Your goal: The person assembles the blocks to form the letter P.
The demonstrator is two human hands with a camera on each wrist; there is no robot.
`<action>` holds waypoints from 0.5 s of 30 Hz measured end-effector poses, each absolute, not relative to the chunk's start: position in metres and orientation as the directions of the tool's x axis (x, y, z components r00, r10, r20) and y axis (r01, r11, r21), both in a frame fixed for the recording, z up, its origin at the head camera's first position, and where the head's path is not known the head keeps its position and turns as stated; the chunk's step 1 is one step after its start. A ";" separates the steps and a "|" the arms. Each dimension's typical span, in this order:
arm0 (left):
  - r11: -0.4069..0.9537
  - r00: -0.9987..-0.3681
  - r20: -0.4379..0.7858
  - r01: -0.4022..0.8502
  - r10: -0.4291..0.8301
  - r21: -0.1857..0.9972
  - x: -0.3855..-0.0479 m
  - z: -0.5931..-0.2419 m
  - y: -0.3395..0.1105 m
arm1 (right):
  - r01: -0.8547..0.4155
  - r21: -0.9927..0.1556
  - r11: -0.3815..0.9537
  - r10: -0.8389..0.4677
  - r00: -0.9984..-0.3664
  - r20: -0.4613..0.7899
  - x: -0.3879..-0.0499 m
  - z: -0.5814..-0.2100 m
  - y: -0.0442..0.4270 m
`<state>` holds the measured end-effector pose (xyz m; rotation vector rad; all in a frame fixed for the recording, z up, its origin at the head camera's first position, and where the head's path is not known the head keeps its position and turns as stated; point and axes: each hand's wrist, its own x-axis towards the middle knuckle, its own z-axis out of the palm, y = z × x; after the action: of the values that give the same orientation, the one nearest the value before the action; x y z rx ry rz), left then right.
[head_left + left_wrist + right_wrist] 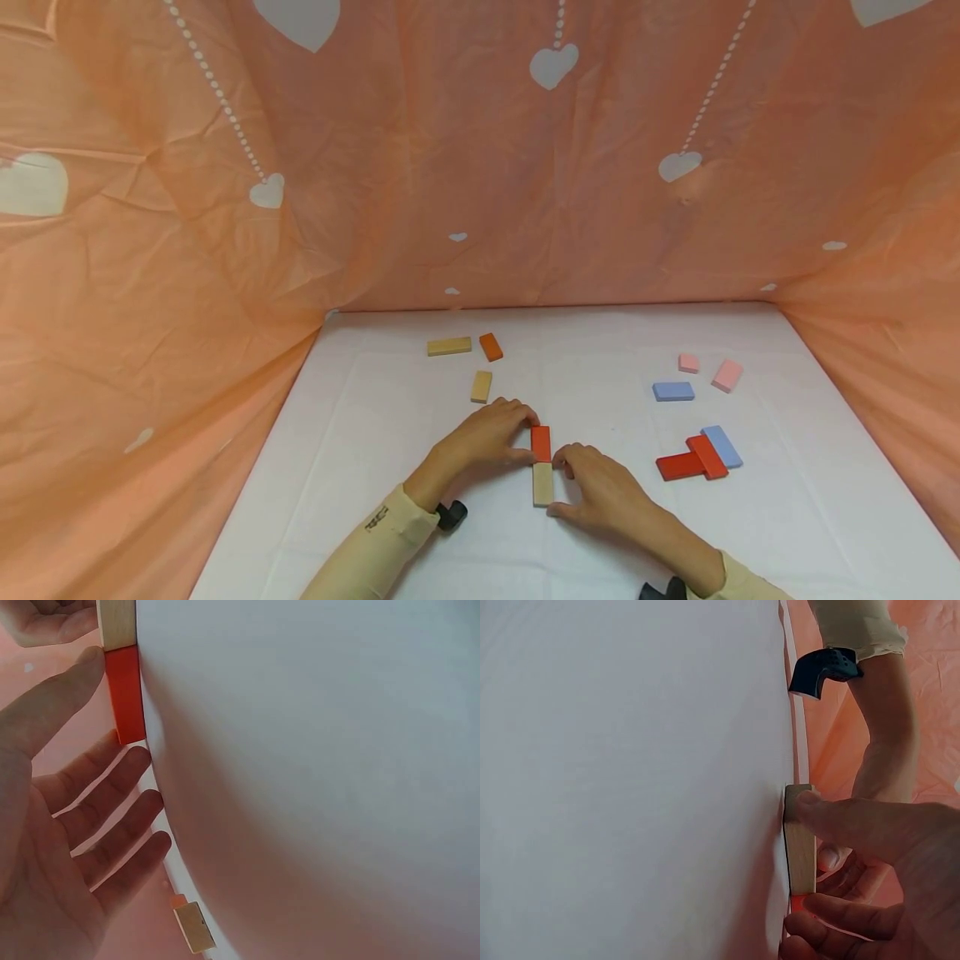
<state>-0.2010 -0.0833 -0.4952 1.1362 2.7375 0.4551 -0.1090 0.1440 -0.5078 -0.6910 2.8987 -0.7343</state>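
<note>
In the middle of the table a red block (541,444) and a plain wooden block (543,485) lie end to end, touching, in a line running away from me. My left hand (491,433) holds the red block between thumb and index finger; its other fingers spread beyond the far end in the left wrist view. My right hand (603,490) has its thumb on the near end of the wooden block (801,844), with the index finger close to the joint with the red one. Part of the red block is hidden behind fingers in the right wrist view.
Wooden blocks (449,347) and an orange block (491,347) lie at the back left. Pink blocks (727,376) and a blue block (673,392) lie at the back right. Nearer on that side, a red block (707,457) leans on another beside a blue one.
</note>
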 end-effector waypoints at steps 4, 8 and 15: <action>0.681 -0.713 -0.031 0.655 0.701 0.327 -0.200 -0.494 -0.083 | -0.405 -0.470 0.784 -0.444 -0.896 0.032 -0.108 -0.507 0.144; 0.694 -0.721 -0.056 0.639 0.691 0.331 -0.199 -0.494 -0.082 | -0.398 -0.473 0.786 -0.443 -0.896 0.018 -0.108 -0.507 0.144; 0.702 -0.726 -0.073 0.628 0.684 0.335 -0.198 -0.493 -0.082 | -0.398 -0.492 0.774 -0.449 -0.893 0.016 -0.109 -0.508 0.146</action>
<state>-0.1977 -0.0816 -0.4934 1.0596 2.7182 0.4298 -0.1085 0.1462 -0.5080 -0.6854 2.8618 -0.7581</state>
